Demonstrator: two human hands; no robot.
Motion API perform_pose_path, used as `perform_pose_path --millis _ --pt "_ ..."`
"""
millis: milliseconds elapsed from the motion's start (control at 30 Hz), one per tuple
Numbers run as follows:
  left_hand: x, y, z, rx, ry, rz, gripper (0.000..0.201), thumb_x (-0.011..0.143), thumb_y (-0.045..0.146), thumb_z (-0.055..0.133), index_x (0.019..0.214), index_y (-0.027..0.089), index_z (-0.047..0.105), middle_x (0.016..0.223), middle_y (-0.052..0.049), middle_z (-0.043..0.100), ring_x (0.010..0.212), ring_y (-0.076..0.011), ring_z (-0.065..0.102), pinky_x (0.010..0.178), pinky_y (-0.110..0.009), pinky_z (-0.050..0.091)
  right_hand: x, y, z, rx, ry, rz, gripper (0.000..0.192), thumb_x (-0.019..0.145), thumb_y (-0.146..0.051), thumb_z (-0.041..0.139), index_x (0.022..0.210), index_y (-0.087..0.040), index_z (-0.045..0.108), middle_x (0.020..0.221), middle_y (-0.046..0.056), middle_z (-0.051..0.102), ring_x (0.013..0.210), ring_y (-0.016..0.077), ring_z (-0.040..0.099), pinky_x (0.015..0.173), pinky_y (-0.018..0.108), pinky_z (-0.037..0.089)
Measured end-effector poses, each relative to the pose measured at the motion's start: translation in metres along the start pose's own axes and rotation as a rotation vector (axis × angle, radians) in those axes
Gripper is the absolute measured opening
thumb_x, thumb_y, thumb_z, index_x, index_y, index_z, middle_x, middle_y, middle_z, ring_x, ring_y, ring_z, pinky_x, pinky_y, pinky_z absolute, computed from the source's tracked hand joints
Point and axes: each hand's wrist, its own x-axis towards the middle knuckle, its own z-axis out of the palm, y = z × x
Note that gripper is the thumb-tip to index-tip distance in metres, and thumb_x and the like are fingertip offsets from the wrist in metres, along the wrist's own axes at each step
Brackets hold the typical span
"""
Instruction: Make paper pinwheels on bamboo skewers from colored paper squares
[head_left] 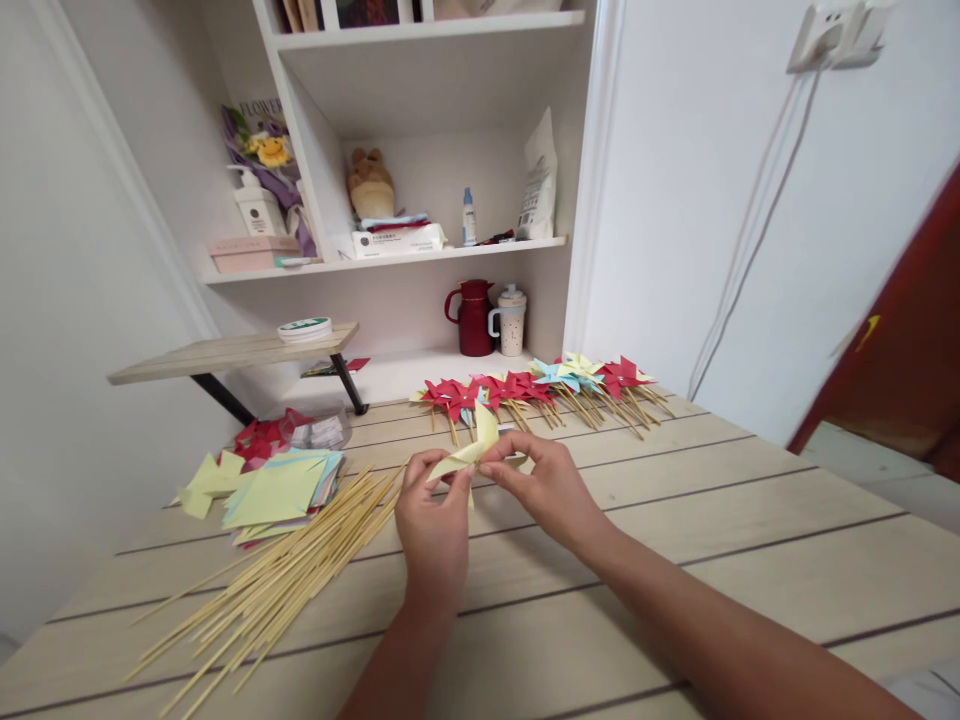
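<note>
Both your hands pinch one yellow pinwheel (472,448) just above the table (675,560).
Left hand (433,525) and right hand (541,485) each close fingers on a vane, holding the folds together at centre. Sticks (285,570): one loose pile, too many to count. Paper (274,490): one stack. Finished pinwheels (540,385): one row at the rear, count unclear.

The folded paper piece (472,448) is pale yellow. At eleven o'clock, finished pinwheels (536,388) run red, with a few light blue and yellow. The sticks (285,575) are straw-coloured; the surface (675,560) is pale wood, dark-lined.
</note>
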Motion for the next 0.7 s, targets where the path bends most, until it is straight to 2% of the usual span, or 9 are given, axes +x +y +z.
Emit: perform_pose_path --millis 400,567,633,700 --pt "-0.0027 0.0060 0.0007 -0.022 0.061 -0.005 0.003 0.075 0.020 0.071 0.074 0.018 0.072 0.089 -0.002 0.064 0.070 -0.0127 0.060 0.058 -0.022 0.047 -0.0051 -0.0036 0.0058 -0.035 0.099 -0.125 0.009 0.081 -0.026 0.069 0.075 -0.022 0.063 0.078 0.001 0.069 0.077 0.0187 0.062 0.074 0.033 0.046" --pt "-0.0016 0.0066 0.0011 -0.015 0.069 0.064 0.006 0.075 0.022 0.071 0.070 0.019 0.074 0.083 -0.003 0.063 0.077 -0.0158 0.061 0.067 -0.025 0.050 -0.0055 -0.0015 0.0081 0.080 0.168 -0.132 0.024 0.077 -0.023 0.072 0.085 -0.024 0.049 0.086 -0.002 0.059 0.079 0.0162 0.062 0.071 0.029 0.049" --pt "-0.0012 0.0070 0.0010 -0.013 0.075 0.073 0.006 0.075 0.021 0.071 0.070 0.019 0.074 0.083 -0.003 0.063 0.076 -0.0160 0.061 0.068 -0.025 0.050 -0.0059 -0.0010 0.0083 0.098 0.165 -0.103 0.027 0.077 -0.024 0.072 0.090 -0.024 0.048 0.087 -0.002 0.059 0.079 0.0165 0.063 0.070 0.030 0.050" --pt "-0.0012 0.0075 0.0008 -0.009 0.077 0.077 0.006 0.075 0.021 0.071 0.070 0.019 0.074 0.083 -0.003 0.064 0.077 -0.0163 0.061 0.067 -0.025 0.051 -0.0062 -0.0012 0.0083 0.104 0.155 -0.079 0.034 0.077 -0.023 0.072 0.104 -0.025 0.050 0.083 -0.003 0.060 0.079 0.0180 0.064 0.074 0.033 0.051"
